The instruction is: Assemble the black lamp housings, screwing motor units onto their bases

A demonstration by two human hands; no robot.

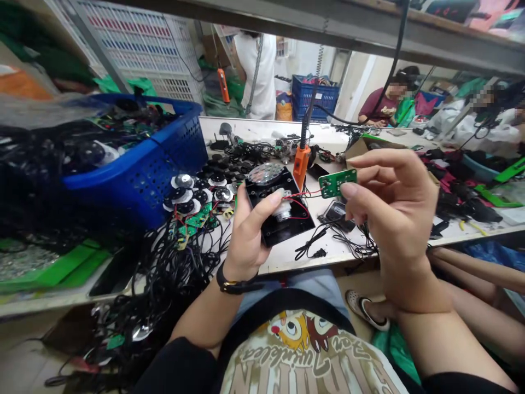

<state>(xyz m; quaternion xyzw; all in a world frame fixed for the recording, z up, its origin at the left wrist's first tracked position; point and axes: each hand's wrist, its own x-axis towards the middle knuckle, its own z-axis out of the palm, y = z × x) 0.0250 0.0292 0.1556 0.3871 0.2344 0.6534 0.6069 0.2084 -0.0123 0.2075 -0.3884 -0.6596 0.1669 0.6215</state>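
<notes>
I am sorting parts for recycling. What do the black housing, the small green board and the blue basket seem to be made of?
The black housing looks like matte moulded plastic, with thin walls. The small green board is probably a coated circuit board: red wires join it. The blue basket seems slightly glossy plastic, with a perforated moulded wall.

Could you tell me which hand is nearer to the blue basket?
Left. The left hand, holding a black housing, sits just right of the blue basket; the right hand, pinching a green circuit board, is farther right.
</notes>
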